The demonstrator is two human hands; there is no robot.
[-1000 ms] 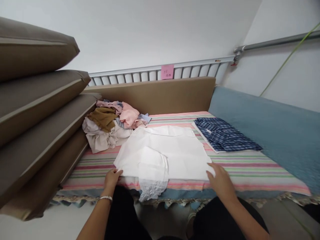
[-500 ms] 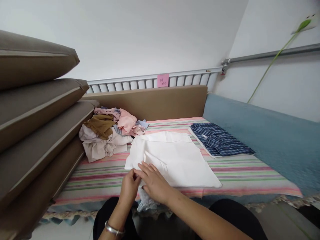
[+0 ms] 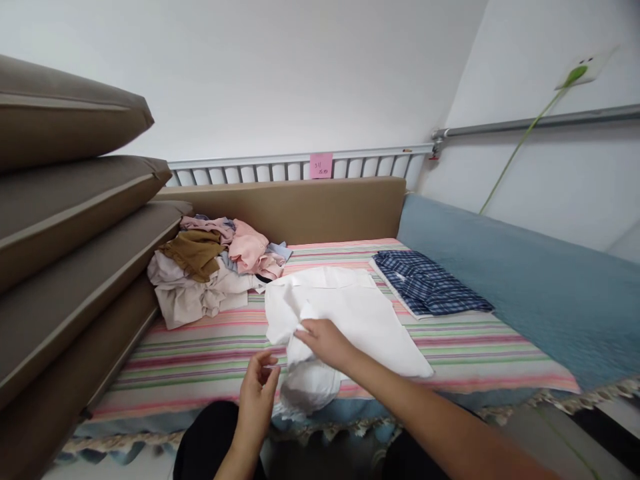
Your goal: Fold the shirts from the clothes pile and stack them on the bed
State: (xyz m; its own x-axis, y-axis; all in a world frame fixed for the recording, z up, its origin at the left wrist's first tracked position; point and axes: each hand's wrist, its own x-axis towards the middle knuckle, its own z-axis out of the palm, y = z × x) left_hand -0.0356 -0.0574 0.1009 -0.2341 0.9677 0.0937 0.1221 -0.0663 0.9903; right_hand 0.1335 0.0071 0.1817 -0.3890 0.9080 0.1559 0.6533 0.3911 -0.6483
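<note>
A white garment (image 3: 360, 313) lies spread on the striped cover, its near-left part gathered up and a bunched end hanging over the front edge. My right hand (image 3: 325, 340) pinches a fold of it near the left side. Just to the left, my left hand (image 3: 260, 387) is apart from the cloth, fingers curled but spaced, with nothing in them. Which kind of garment it is I cannot tell.
A heap of crumpled clothes (image 3: 210, 267) lies at the left, beside stacked brown cushions (image 3: 75, 220). Folded navy plaid clothing (image 3: 430, 283) rests at the right. A brown backrest (image 3: 300, 210) and a blue padded side (image 3: 500, 260) border the striped cover (image 3: 200, 363).
My right hand has gripped the white garment and lifted a fold, bunching its left side. My left hand has let go and moved slightly down, away from the cloth.
</note>
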